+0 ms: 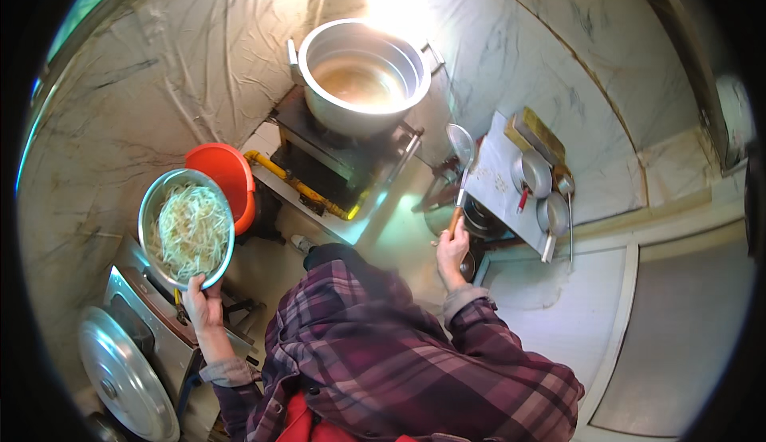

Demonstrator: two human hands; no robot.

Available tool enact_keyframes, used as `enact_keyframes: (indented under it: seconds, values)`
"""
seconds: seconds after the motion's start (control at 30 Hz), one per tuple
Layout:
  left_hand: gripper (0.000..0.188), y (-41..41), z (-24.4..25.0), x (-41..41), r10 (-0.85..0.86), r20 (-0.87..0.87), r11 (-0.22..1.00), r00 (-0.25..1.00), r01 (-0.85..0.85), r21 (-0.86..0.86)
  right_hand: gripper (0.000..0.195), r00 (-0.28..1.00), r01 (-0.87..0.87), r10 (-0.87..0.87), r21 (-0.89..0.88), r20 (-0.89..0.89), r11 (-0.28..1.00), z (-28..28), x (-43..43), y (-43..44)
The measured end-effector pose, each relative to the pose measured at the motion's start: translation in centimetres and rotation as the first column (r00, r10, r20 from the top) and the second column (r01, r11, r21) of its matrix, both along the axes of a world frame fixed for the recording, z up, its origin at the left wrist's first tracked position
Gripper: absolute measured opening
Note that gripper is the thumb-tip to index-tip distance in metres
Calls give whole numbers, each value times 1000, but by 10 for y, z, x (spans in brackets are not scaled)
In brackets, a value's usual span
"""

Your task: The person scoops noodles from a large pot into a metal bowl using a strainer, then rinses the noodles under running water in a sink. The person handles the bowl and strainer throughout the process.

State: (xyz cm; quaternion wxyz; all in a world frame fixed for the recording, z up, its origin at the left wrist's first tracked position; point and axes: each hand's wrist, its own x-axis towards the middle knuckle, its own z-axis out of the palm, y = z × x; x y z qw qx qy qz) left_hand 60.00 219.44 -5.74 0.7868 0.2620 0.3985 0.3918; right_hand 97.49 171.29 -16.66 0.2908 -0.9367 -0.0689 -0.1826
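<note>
My left hand [202, 305] grips the rim of a round metal bowl [230, 244] at the left. Pale, stringy strands like bean sprouts [194, 226] are heaped in it. In my right hand [453, 252] is the wooden handle of a wire-mesh skimmer [461, 143], its round head pointing away from me. Farther ahead, a large two-handled metal pot [353, 120] stands on a gas burner stand [323, 155]. Brownish liquid [359, 82] covers the bottom of the pot. Both the bowl and the skimmer are apart from the pot.
Behind the bowl stands an orange-red plastic bucket [230, 173]. A yellow gas pipe [293, 183] runs along the burner's near side. On the right, a small metal table [494, 173] holds saucepans [531, 173] and a ladle [566, 187]. A large metal lid [122, 376] leans at lower left.
</note>
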Motion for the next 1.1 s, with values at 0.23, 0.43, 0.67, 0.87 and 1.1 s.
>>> enact_keyframes:
  seconds: [0.23, 0.43, 0.67, 0.87, 1.1]
  values:
    - [33, -3, 14, -27, 9, -34, 1000, 999, -10, -25, 63, 910, 409, -414, -193, 14, 892, 23, 31, -37]
    - [48, -21, 32, -30, 112, -74, 994, 991, -112, -4, 58, 813, 549, -567, -146, -135, 823, 34, 80, -27]
    - [31, -57, 33, -36, 256, -103, 966, 961, -250, 71, 52, 998, 25, 13, 522, -68, 853, 38, 114, 53]
    - [51, -104, 56, -23, 352, -70, 936, 933, -350, 37, 40, 736, -305, 627, 701, -255, 645, 69, 97, 174]
    - [57, -132, 54, -1, 567, -102, 823, 818, -568, 17, 36, 272, -819, 873, 378, -405, 431, 109, 123, 349]
